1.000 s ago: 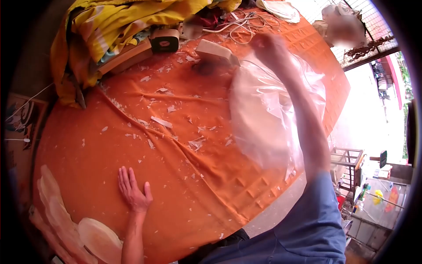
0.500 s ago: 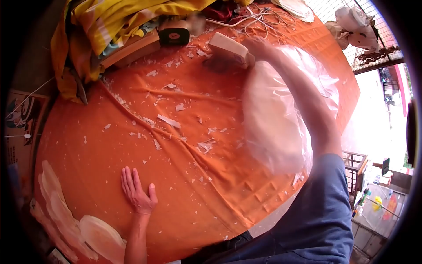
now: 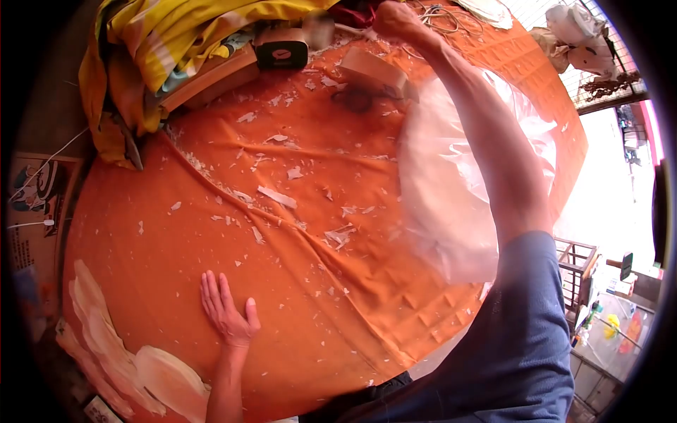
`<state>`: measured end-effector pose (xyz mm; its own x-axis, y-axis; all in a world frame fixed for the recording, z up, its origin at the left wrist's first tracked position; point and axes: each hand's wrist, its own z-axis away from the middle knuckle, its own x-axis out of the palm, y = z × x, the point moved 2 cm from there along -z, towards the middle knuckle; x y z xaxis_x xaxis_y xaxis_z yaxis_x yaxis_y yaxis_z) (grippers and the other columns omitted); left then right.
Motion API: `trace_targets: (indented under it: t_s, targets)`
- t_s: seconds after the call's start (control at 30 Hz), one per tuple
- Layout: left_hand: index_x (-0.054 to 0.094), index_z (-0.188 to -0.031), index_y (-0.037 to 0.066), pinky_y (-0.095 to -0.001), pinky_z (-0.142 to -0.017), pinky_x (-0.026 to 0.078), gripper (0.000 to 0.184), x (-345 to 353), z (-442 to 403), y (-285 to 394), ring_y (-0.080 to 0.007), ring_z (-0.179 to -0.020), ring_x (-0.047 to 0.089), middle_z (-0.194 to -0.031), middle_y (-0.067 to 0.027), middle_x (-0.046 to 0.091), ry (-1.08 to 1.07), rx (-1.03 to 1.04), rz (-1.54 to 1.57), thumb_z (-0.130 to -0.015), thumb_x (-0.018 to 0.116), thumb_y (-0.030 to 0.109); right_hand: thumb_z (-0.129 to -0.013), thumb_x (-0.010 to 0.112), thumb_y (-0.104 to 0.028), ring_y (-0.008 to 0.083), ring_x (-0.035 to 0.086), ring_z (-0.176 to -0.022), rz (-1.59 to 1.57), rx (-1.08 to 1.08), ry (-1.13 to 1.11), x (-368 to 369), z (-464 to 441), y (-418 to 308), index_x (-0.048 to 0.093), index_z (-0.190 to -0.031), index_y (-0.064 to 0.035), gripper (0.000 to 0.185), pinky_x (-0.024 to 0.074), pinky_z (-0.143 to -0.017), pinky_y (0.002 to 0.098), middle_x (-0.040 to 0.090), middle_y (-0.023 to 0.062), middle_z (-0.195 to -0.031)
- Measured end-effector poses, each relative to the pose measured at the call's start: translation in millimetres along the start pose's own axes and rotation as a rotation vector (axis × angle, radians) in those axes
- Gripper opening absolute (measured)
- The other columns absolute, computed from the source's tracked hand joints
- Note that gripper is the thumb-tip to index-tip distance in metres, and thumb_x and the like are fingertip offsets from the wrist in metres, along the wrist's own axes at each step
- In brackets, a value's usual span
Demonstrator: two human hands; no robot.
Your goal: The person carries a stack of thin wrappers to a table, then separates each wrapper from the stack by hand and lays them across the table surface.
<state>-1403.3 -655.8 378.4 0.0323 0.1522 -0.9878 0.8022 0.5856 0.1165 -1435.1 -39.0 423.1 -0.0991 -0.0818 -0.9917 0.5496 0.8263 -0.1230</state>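
My left hand [image 3: 230, 314] lies flat on the orange cloth [image 3: 162, 240], its fingers stretched out and holding nothing. At the far side, my right hand [image 3: 396, 25] is closed, close to a pale cord [image 3: 345, 29]; what its fingers hold, if anything, I cannot make out. Below that hand sits a pale, block-shaped box [image 3: 372, 70] with a dark shadow beside it. A clear plastic bag with pale contents [image 3: 448, 190] lies under my right forearm. Thin white shavings [image 3: 277, 197] are scattered over the cloth.
Flat pale pieces [image 3: 166, 377] lie at the near left edge. A yellow cloth [image 3: 169, 42] is heaped at the back left, beside a small dark box [image 3: 281, 55]. Coiled cables [image 3: 441, 17] lie at the back. A slatted rack [image 3: 577, 264] stands at the right.
My right hand has moved away from beside the pale box, up toward the far edge and the cord. The box's top looks darker and slightly turned. My left hand stays flat.
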Motion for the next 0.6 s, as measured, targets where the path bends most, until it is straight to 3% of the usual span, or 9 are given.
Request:
trace_targets:
  t_s: [0.03,0.07,0.1,0.17,0.3,0.4,0.6]
  targets:
    - [0.041,-0.138,-0.006,-0.0548,-0.110,0.028,0.067,0,-1,-1,-0.0459,-0.135,0.033,-0.146,-0.0276,0.035,-0.003,0.001,-0.004,-0.089,0.048,0.039,-0.080,0.066,-0.024,0.0301,0.067,-0.071,-0.056,0.114,0.129,-12,0,1,0.071,-0.080,-0.0033,0.021,0.0508,-0.059,0.0401,0.070,0.0168,-0.082]
    - [0.040,-0.138,-0.006,-0.0548,-0.110,0.028,0.067,1,0,-1,-0.0461,-0.135,0.033,-0.146,-0.0278,0.035,-0.007,-0.004,-0.007,-0.089,0.048,0.039,-0.082,0.067,-0.034,0.0351,0.068,-0.078,-0.042,0.064,0.115,-22,8,-2,0.071,-0.077,-0.0022,0.033,0.0527,-0.065,0.0443,0.069,0.0210,-0.082]
    - [0.040,-0.138,-0.006,-0.0548,-0.110,0.028,0.067,1,1,-1,-0.0463,-0.135,0.033,-0.146,-0.0280,0.035,-0.009,-0.015,-0.007,-0.089,0.048,0.039,-0.080,0.068,-0.046,0.0339,0.068,-0.073,0.010,0.062,0.117,-44,26,-20,0.071,-0.078,-0.0037,0.043,0.0515,-0.061,0.0432,0.069,0.0201,-0.080]
    - [0.040,-0.138,-0.006,-0.0548,-0.110,0.028,0.067,1,0,1,-0.0465,-0.135,0.033,-0.146,-0.0281,0.035,-0.004,-0.023,-0.002,-0.089,0.048,0.039,-0.077,0.068,-0.056,0.0319,0.067,-0.069,0.088,0.048,0.129,-71,44,-40,0.071,-0.076,-0.0041,0.053,0.0498,-0.059,0.0430,0.068,0.0189,-0.078]
    - [0.040,-0.138,-0.006,-0.0550,-0.110,0.028,0.067,-1,-1,1,-0.0464,-0.135,0.033,-0.146,-0.0283,0.035,-0.015,-0.018,-0.005,-0.090,0.047,0.039,-0.067,0.074,-0.053,0.0322,0.066,-0.078,0.072,-0.112,0.109,-48,27,-64,0.070,-0.093,-0.0112,0.049,0.0506,-0.066,0.0424,0.068,0.0159,-0.087]
    - [0.040,-0.138,-0.006,-0.0551,-0.110,0.028,0.067,0,-2,0,-0.0463,-0.135,0.033,-0.146,-0.0283,0.035,-0.005,-0.012,0.001,-0.090,0.048,0.039,-0.058,0.080,-0.049,0.0325,0.065,-0.087,0.061,-0.271,0.099,-27,8,-77,0.068,-0.110,-0.0183,0.061,0.0515,-0.072,0.0418,0.069,0.0129,-0.096]
    - [0.041,-0.138,-0.006,-0.0555,-0.110,0.028,0.066,-2,-3,-2,-0.0461,-0.135,0.034,-0.146,-0.0281,0.035,-0.016,-0.026,0.009,-0.089,0.048,0.039,-0.058,0.080,-0.051,0.0318,0.065,-0.084,0.050,-0.319,0.110,11,-34,-90,0.069,-0.105,-0.0166,0.059,0.0511,-0.070,0.0415,0.068,0.0129,-0.092]
